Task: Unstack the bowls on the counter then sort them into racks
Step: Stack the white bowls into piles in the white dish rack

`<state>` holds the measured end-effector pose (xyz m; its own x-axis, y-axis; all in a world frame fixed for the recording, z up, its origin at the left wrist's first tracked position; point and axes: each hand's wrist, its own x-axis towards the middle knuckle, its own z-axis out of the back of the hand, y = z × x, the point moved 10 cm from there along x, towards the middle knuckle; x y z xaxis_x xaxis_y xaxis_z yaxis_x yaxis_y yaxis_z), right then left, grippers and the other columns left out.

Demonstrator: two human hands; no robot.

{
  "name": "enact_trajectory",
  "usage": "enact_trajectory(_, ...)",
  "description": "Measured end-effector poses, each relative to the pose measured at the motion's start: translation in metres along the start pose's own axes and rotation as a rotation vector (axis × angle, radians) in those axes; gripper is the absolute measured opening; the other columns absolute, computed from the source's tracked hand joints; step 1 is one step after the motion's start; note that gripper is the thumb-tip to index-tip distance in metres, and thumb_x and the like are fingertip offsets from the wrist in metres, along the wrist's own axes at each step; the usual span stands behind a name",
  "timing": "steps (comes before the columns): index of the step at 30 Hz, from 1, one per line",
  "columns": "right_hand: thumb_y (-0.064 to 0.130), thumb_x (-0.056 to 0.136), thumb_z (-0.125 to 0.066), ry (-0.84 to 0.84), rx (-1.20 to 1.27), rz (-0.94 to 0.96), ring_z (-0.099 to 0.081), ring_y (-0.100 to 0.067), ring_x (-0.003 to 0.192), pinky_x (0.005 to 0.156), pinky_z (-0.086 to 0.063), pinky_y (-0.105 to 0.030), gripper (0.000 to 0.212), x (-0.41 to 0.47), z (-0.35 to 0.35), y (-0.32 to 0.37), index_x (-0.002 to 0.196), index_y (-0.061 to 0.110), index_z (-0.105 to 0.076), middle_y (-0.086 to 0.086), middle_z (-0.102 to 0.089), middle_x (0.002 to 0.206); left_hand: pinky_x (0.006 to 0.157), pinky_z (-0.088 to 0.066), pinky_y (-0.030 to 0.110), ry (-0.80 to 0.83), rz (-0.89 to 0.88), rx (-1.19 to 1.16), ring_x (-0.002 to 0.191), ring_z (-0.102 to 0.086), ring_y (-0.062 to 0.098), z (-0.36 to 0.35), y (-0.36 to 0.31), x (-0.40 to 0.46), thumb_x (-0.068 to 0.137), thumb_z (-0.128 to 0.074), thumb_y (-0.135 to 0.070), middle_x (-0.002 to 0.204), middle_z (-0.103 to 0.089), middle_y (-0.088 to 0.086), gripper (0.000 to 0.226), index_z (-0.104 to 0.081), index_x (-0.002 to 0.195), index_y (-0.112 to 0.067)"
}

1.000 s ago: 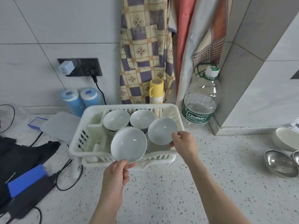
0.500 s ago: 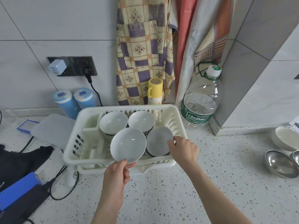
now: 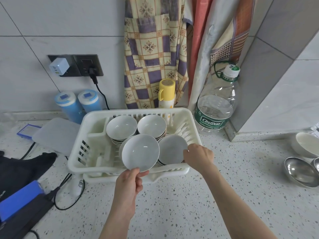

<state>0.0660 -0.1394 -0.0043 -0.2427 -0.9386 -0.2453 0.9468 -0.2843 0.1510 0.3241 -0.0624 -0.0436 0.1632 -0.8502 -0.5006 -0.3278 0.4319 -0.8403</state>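
Readable text: green label on the big clear water bottle (image 3: pixel 217 107) says "Cestbon", smaller line under it looks like "Purified Drinking Water", partly blurred; small print on its white cap unreadable. Left hand (image 3: pixel 128 184) reaches in from bottom centre, thumb on top and fingers under, pinching the near rim of a white bowl (image 3: pixel 140 152) tilted up so its inside faces the camera, held over the front of the white dish rack (image 3: pixel 78 153). Right hand (image 3: pixel 198 156) comes in from lower right, forearm angled across the counter, knuckles up, fingers curled on the right rim of a second bowl (image 3: pixel 170 149) sitting inside the rack's front right area, on top of other bowls there. Two more stacks at the rack's back: back-left stack (image 3: pixel 121 128) and back-right stack (image 3: pixel 151 125), both mouth up. Rack sits on the speckled counter (image 3: pixel 189 204). Far right: another white bowl (image 3: pixel 306 144) and a metal bowl (image 3: pixel 301 171), well apart from the rack. Yellow-lidded flask (image 3: pixel 166 93) behind the rack.
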Motion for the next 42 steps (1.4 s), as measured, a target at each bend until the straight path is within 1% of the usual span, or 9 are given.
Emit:
enact_trajectory(7, 0.027, 0.101, -0.041, 0.026, -0.233, 0.0, -0.051, -0.016, 0.077, 0.066, -0.036, -0.024, 0.021, 0.003, -0.004, 0.014, 0.108, 0.02, -0.06, 0.005, -0.065, 0.105, 0.053, -0.034, 0.025, 0.014, -0.005, 0.021, 0.048, -0.04, 0.006, -0.005, -0.003, -0.003, 0.096, -0.054, -0.011, 0.087, -0.077, 0.016, 0.013, -0.065, 0.093, -0.004)
enact_trajectory(11, 0.025, 0.1, -0.042, 0.019, -0.231, -0.02, -0.057, -0.016, 0.08, 0.062, -0.034, -0.023, 0.021, 0.003, -0.004, 0.014, 0.107, 0.02, -0.061, 0.004, -0.063, 0.096, 0.051, -0.033, 0.025, 0.027, -0.019, 0.064, 0.049, -0.039, 0.008, -0.009, -0.008, -0.004, 0.094, -0.054, -0.009, 0.086, -0.077, 0.014, 0.012, -0.064, 0.092, -0.004)
enact_trajectory(14, 0.026, 0.101, -0.037, -0.16, -0.002, -0.052, -0.055, -0.02, 0.07, 0.051, -0.03, -0.024, 0.026, -0.006, 0.01, 0.006, 0.11, 0.015, -0.058, 0.002, -0.058, 0.085, 0.05, -0.03, 0.024, 0.025, -0.062, 0.12, 0.048, -0.035, 0.008, -0.013, -0.016, -0.001, 0.093, -0.054, -0.009, 0.083, -0.077, 0.013, 0.013, -0.065, 0.092, -0.002)
enact_trajectory(17, 0.034, 0.102, -0.037, -0.325, 0.401, -0.013, -0.06, -0.021, 0.075, 0.059, -0.041, -0.029, 0.031, -0.02, 0.019, -0.01, 0.125, 0.02, -0.052, 0.005, -0.065, 0.092, 0.04, -0.03, 0.014, 0.023, -0.136, 0.213, 0.04, -0.033, 0.004, -0.021, -0.028, 0.003, 0.091, -0.056, -0.012, 0.069, -0.075, 0.003, 0.017, -0.068, 0.09, -0.002)
enact_trajectory(21, 0.043, 0.1, -0.034, -0.182, 0.711, 0.057, -0.06, -0.007, 0.078, 0.064, -0.041, -0.029, 0.021, -0.023, 0.013, -0.015, 0.103, 0.043, -0.055, 0.018, -0.066, 0.072, 0.043, -0.035, 0.015, 0.054, -0.148, 0.29, 0.041, -0.041, 0.003, -0.044, -0.033, 0.012, 0.09, -0.059, -0.017, 0.069, -0.076, 0.006, 0.014, -0.072, 0.088, -0.015)
enact_trajectory(24, 0.047, 0.099, -0.034, -0.1, 0.797, 0.074, -0.059, -0.002, 0.082, 0.066, -0.038, -0.024, 0.024, -0.022, 0.015, -0.015, 0.09, 0.046, -0.056, 0.022, -0.069, 0.07, 0.043, -0.034, 0.016, 0.081, -0.109, 0.325, 0.039, -0.037, 0.004, -0.062, -0.026, 0.018, 0.091, -0.057, -0.018, 0.071, -0.076, 0.007, 0.015, -0.071, 0.086, -0.013)
enact_trajectory(33, 0.026, 0.095, -0.043, -0.114, 0.579, 0.102, -0.054, -0.002, 0.06, 0.051, -0.035, -0.024, 0.032, -0.015, 0.012, -0.016, 0.125, 0.025, -0.054, 0.013, -0.065, 0.066, 0.044, -0.038, 0.016, 0.119, -0.059, 0.38, 0.037, -0.039, 0.002, -0.083, -0.012, 0.02, 0.089, -0.059, -0.021, 0.064, -0.074, 0.001, 0.027, -0.07, 0.086, 0.003)
enact_trajectory(39, 0.021, 0.093, -0.041, -0.149, 0.54, 0.056, -0.062, -0.021, 0.076, 0.061, -0.041, -0.028, 0.036, -0.01, 0.008, -0.02, 0.127, 0.021, -0.053, 0.004, -0.07, 0.077, 0.043, -0.041, 0.013, 0.171, -0.144, 0.403, 0.047, -0.056, -0.001, -0.091, -0.018, 0.017, 0.092, -0.059, -0.033, 0.063, -0.072, -0.005, 0.02, -0.067, 0.094, -0.015)
enact_trajectory(42, 0.022, 0.094, -0.04, -0.17, 0.499, 0.032, -0.063, -0.024, 0.081, 0.065, -0.042, -0.029, 0.037, -0.009, 0.007, -0.019, 0.128, 0.021, -0.052, 0.0, -0.072, 0.086, 0.043, -0.042, 0.014, 0.192, -0.221, 0.388, 0.05, -0.06, -0.001, -0.092, -0.024, 0.014, 0.095, -0.058, -0.033, 0.071, -0.076, -0.003, 0.014, -0.057, 0.107, -0.04)
